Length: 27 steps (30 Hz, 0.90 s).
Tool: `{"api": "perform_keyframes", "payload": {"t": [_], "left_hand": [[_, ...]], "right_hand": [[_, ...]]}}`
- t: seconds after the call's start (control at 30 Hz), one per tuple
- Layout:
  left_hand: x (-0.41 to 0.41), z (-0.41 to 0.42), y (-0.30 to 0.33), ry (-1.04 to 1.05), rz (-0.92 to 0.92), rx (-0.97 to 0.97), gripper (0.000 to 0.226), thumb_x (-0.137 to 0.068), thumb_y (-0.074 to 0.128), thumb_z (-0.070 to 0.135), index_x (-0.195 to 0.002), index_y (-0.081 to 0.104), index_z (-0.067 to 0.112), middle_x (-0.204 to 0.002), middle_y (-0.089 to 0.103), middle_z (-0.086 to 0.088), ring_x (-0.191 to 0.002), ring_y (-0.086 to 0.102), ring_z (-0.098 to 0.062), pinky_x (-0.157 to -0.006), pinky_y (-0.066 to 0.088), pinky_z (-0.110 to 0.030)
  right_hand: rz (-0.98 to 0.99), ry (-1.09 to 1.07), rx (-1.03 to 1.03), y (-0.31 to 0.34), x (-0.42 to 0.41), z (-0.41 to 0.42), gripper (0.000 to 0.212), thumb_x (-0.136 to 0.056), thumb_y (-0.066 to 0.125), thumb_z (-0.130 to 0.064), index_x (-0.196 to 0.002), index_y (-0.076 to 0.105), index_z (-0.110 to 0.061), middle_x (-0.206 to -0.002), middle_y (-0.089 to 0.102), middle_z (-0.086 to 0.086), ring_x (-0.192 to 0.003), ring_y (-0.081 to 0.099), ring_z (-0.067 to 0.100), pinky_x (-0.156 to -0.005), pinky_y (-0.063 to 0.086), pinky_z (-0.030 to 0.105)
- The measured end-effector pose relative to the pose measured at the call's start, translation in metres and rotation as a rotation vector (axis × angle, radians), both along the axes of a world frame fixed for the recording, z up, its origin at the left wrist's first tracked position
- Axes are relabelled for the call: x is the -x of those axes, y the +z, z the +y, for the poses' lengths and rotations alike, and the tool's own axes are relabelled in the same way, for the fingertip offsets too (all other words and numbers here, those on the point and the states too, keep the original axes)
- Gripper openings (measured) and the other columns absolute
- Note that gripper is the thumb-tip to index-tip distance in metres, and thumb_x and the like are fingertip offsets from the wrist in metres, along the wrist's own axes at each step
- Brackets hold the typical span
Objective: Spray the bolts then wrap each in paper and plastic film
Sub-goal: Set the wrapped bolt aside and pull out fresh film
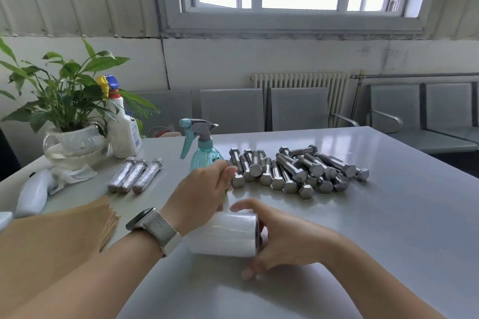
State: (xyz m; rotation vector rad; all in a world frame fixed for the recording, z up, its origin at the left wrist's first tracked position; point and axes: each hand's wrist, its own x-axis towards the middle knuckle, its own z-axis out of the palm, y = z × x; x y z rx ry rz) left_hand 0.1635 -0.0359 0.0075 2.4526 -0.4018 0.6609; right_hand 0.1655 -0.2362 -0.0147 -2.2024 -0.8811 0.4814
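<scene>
**Film roll steadied, a bolt picked from the pile**

The right hand (274, 238) cups the end of the roll of plastic film (225, 234), which lies on its side near the front edge of the table (388, 215); thumb and fingers curve around the roll's end. The left hand (204, 191) reaches out to the near left end of the pile of bolts (298, 171), fingertips pinching something there, most likely a bolt, though the hand hides just what.

Three wrapped bolts (134, 175) already lie side by side toward the left edge, so the job looks partly done, with most of the bolts bare. The step in hand seems to be fetching the next one. That bolt would need paper first: the stack of brown paper (59, 235) sits at the front left corner, under the left forearm.

The spray bottle (201, 147) stands just behind the left hand, close enough to knock on the way back. A white bottle (124, 132) and a potted plant (67, 111) stand at the far left corner.
</scene>
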Motion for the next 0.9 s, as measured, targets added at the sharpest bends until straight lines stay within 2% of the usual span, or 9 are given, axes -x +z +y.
{"api": "perform_keyframes", "payload": {"t": [0.1, 0.2, 0.27, 0.33, 0.5, 0.6, 0.73, 0.8, 0.9], "left_hand": [[-0.001, 0.007, -0.007, 0.148, 0.188, 0.209, 0.045, -0.103, 0.035, 0.041, -0.073, 0.050, 0.012, -0.050, 0.054, 0.002, -0.043, 0.051, -0.005, -0.052, 0.040, -0.026], [0.006, 0.005, -0.020, 0.302, 0.362, 0.407, 0.046, -0.104, 0.037, 0.037, -0.070, 0.055, 0.010, -0.061, 0.058, 0.000, -0.062, 0.057, -0.013, -0.058, 0.037, -0.028], [0.014, -0.005, -0.031, 0.361, 0.335, 0.462, 0.044, -0.104, 0.038, 0.037, -0.077, 0.059, 0.010, -0.074, 0.063, -0.004, -0.072, 0.058, -0.020, -0.060, 0.037, -0.030], [0.026, -0.016, -0.035, 0.399, 0.200, 0.536, 0.043, -0.104, 0.037, 0.037, -0.075, 0.057, 0.013, -0.070, 0.061, -0.002, -0.065, 0.056, -0.013, -0.053, 0.035, -0.029], [0.030, 0.004, -0.024, 0.477, 0.115, 0.799, 0.047, -0.104, 0.033, 0.040, -0.069, 0.050, 0.013, -0.062, 0.051, -0.002, -0.054, 0.045, -0.018, -0.051, 0.031, -0.029], [0.033, 0.024, -0.016, 0.425, 0.157, 1.034, 0.044, -0.103, 0.039, 0.041, -0.069, 0.051, 0.015, -0.059, 0.045, 0.002, -0.049, 0.035, -0.013, -0.045, 0.026, -0.027], [0.047, 0.034, -0.012, 0.324, 0.186, 1.167, 0.043, -0.101, 0.046, 0.042, -0.067, 0.050, 0.016, -0.047, 0.041, 0.010, -0.033, 0.027, -0.004, -0.033, 0.020, -0.015], [0.053, 0.038, -0.012, 0.267, 0.222, 1.226, 0.041, -0.102, 0.045, 0.038, -0.069, 0.048, 0.015, -0.048, 0.039, 0.008, -0.031, 0.024, -0.005, -0.034, 0.018, -0.012], [0.062, 0.050, -0.009, 0.191, 0.279, 1.299, 0.038, -0.105, 0.040, 0.032, -0.072, 0.043, 0.013, -0.049, 0.037, 0.005, -0.029, 0.018, -0.006, -0.036, 0.014, -0.010]], "right_hand": [[0.228, -0.047, -0.335, -0.001, 0.004, 0.004, 0.070, -0.063, 0.082, -0.032, -0.124, 0.049, -0.023, -0.096, 0.069, -0.002, -0.083, 0.063, 0.009, -0.075, 0.050, 0.025], [0.334, -0.185, -0.549, 0.001, 0.012, 0.017, 0.067, -0.064, 0.073, -0.059, -0.116, 0.060, -0.020, -0.093, 0.069, 0.001, -0.080, 0.063, 0.013, -0.071, 0.048, 0.026], [0.464, -0.214, -0.661, -0.002, 0.020, 0.031, 0.070, -0.066, 0.069, -0.072, -0.119, 0.064, -0.027, -0.106, 0.071, 0.002, -0.095, 0.069, 0.017, -0.082, 0.056, 0.034], [0.662, -0.235, -0.740, -0.003, 0.028, 0.040, 0.075, -0.068, 0.069, -0.074, -0.123, 0.063, -0.022, -0.110, 0.072, 0.008, -0.101, 0.070, 0.023, -0.086, 0.058, 0.040], [0.791, -0.352, -0.862, 0.000, 0.021, 0.027, 0.073, -0.072, 0.069, -0.064, -0.125, 0.058, -0.014, -0.116, 0.069, 0.023, -0.101, 0.070, 0.037, -0.084, 0.059, 0.048], [0.719, -0.392, -0.877, 0.006, 0.014, 0.017, 0.074, -0.069, 0.072, -0.062, -0.122, 0.059, -0.011, -0.107, 0.072, 0.021, -0.091, 0.072, 0.034, -0.071, 0.060, 0.042], [0.775, -0.410, -0.831, 0.007, 0.013, 0.016, 0.077, -0.062, 0.082, -0.062, -0.115, 0.066, -0.009, -0.093, 0.071, 0.018, -0.077, 0.070, 0.031, -0.061, 0.057, 0.038], [0.864, -0.320, -0.828, 0.009, 0.011, 0.010, 0.065, -0.068, 0.086, -0.048, -0.115, 0.069, -0.007, -0.095, 0.069, 0.018, -0.080, 0.070, 0.031, -0.064, 0.057, 0.039], [0.930, -0.195, -0.793, 0.013, 0.009, 0.003, 0.069, -0.062, 0.080, -0.026, -0.122, 0.062, 0.001, -0.094, 0.065, 0.020, -0.081, 0.068, 0.031, -0.070, 0.056, 0.040]]}}
